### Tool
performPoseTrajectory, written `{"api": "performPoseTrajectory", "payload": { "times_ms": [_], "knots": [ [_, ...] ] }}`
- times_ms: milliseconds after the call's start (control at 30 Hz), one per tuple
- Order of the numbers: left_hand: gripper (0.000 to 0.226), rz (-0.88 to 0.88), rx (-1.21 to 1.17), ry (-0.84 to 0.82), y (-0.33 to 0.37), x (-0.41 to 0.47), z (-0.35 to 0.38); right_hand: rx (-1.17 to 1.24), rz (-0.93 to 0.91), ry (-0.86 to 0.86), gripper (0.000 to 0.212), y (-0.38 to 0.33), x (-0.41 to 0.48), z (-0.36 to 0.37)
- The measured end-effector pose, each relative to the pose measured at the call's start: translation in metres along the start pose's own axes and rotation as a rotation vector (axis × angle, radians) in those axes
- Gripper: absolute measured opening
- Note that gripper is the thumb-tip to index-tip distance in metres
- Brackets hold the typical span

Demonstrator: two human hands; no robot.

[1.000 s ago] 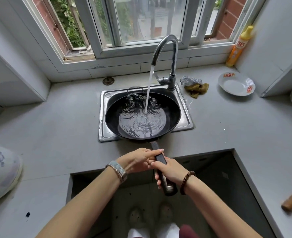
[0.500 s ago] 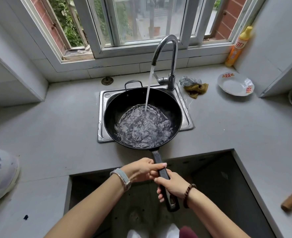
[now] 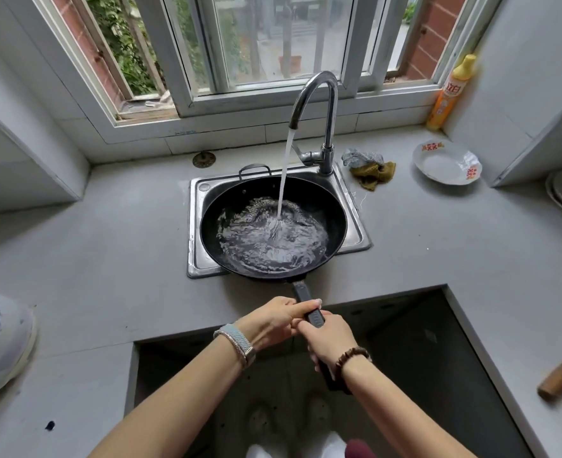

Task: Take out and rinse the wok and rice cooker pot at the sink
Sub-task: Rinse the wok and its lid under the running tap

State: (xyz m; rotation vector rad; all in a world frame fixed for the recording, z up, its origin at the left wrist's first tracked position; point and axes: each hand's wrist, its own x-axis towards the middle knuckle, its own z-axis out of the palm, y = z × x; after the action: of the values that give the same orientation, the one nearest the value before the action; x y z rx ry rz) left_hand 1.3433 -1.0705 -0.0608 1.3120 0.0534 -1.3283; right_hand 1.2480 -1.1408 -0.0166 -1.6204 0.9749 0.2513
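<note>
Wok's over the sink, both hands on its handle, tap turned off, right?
No: the head view shows the tap running, its stream falling into the wok. The wok is over the sink, left hand and right hand gripping its handle.

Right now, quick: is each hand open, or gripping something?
Left hand: closed, gripping the handle of the wok.
Right hand: closed, gripping the same handle, nearer the person.
</note>
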Motion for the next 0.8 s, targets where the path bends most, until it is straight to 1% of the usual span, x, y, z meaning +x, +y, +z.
{"api": "performPoseTrajectory", "payload": {
  "times_ms": [33,67,167,200,300,367,667,800],
  "knots": [
    [0.040,0.010,-0.009,0.014,0.003,-0.002,0.002,0.026,0.009,-0.023,0.018,-0.004,0.000,-0.002],
    [0.034,0.019,-0.016,0.032,0.006,-0.004,0.003,0.054,0.020,-0.044,0.017,-0.009,-0.001,-0.004],
    [0.049,0.038,-0.007,0.070,0.015,-0.006,0.008,0.092,0.037,-0.099,0.015,-0.022,-0.001,-0.011],
    [0.048,0.034,0.003,0.092,0.018,-0.008,0.010,0.088,0.035,-0.119,0.013,-0.025,-0.001,-0.014],
    [0.028,0.039,-0.016,0.135,0.027,-0.008,0.016,0.085,0.036,-0.169,0.013,-0.034,0.000,-0.022],
    [0.022,0.049,-0.014,0.147,0.033,-0.011,0.021,0.091,0.043,-0.189,0.014,-0.039,0.000,-0.026],
    [0.033,0.059,0.063,0.276,0.049,0.003,0.026,0.181,0.100,-0.312,0.020,-0.058,0.009,-0.044],
    [0.049,0.128,0.181,0.398,0.052,0.000,0.017,0.253,0.142,-0.408,0.017,-0.062,0.015,-0.037]
  ]
}}
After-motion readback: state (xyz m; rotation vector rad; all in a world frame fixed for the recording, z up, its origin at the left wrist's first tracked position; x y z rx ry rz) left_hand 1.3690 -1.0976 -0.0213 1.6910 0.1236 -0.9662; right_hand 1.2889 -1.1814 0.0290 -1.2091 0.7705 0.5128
